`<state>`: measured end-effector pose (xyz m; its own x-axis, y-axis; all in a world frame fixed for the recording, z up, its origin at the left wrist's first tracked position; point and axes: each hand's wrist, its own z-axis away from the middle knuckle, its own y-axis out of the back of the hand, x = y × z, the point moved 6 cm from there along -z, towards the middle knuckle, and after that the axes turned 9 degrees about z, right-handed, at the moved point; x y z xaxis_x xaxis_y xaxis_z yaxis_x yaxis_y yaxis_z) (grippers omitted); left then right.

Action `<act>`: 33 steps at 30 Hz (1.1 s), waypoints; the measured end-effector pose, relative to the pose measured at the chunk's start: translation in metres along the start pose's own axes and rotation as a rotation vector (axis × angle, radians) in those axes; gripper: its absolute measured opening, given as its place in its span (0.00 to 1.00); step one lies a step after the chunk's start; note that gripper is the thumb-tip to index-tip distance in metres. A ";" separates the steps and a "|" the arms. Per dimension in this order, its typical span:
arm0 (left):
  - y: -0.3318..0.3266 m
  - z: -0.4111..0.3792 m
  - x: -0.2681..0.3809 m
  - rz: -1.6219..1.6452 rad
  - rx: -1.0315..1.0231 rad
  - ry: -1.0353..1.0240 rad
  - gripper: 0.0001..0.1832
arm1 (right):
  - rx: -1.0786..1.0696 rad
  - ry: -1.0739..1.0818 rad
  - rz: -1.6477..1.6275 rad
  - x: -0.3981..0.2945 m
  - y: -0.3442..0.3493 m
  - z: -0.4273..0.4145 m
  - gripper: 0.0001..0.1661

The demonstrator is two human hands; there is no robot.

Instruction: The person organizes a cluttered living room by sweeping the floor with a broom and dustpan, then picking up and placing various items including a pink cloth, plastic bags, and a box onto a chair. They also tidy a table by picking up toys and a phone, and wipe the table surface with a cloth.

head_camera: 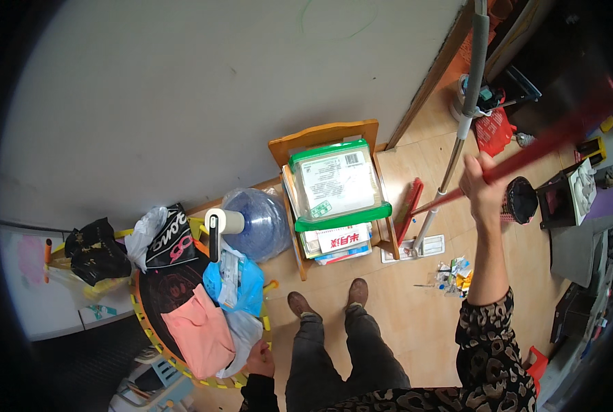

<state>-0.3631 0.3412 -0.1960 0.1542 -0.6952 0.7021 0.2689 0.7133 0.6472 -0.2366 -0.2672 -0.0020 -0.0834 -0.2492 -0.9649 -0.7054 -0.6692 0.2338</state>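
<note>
My right hand [481,188] is closed around the red handle of a broom [408,211], whose red head rests on the floor beside a wooden chair. Close to it stands a mop-like pole [455,154] with a grey sleeve, its lower end on a flat white packaged item [432,246]; whether my hand touches this pole cannot be told. A small heap of litter [455,278] lies on the floor left of my forearm. My left hand [261,359] hangs low with curled fingers, next to a white plastic bag [242,335] on a small round trampoline [144,329]; nothing shows in it.
The wooden chair [324,129] by the wall holds a green-edged clear package [340,183] and magazines. Left of it is a large water bottle [260,226] with a pump. A wastebasket [521,201], a red bag [493,131] and a dark low stand [561,203] are at the right.
</note>
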 end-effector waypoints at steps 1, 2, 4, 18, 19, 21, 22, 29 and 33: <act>-0.001 0.000 -0.001 -0.013 -0.001 -0.019 0.15 | 0.000 0.007 0.057 0.008 -0.010 -0.011 0.20; 0.000 0.001 -0.001 -0.025 -0.001 -0.037 0.16 | 0.026 0.053 0.128 0.017 -0.020 -0.023 0.20; 0.001 0.004 -0.003 -0.056 -0.002 -0.030 0.15 | 0.065 0.078 0.216 0.023 -0.045 -0.049 0.20; -0.039 0.026 0.001 0.005 -0.063 0.197 0.14 | 0.659 -0.033 0.780 0.094 -0.028 -0.213 0.25; -0.042 0.024 0.004 0.015 -0.062 0.195 0.14 | 0.694 -0.066 0.852 0.099 -0.022 -0.220 0.25; -0.050 0.021 0.012 0.033 -0.065 0.186 0.14 | 0.689 -0.056 0.909 0.109 -0.023 -0.228 0.26; -0.053 0.020 0.016 0.035 -0.061 0.164 0.14 | 0.689 -0.053 0.938 0.112 -0.023 -0.230 0.27; -0.082 -0.016 0.054 0.102 -0.128 0.195 0.14 | 0.613 0.053 0.893 0.099 -0.028 -0.220 0.34; -0.103 -0.060 0.094 0.104 -0.219 0.142 0.19 | 0.493 0.090 0.899 0.060 -0.041 -0.182 0.39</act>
<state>-0.3190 0.1968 -0.2144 0.3196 -0.6360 0.7024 0.4414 0.7559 0.4835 -0.0848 -0.3819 -0.0481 -0.6845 -0.5812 -0.4400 -0.6204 0.1476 0.7702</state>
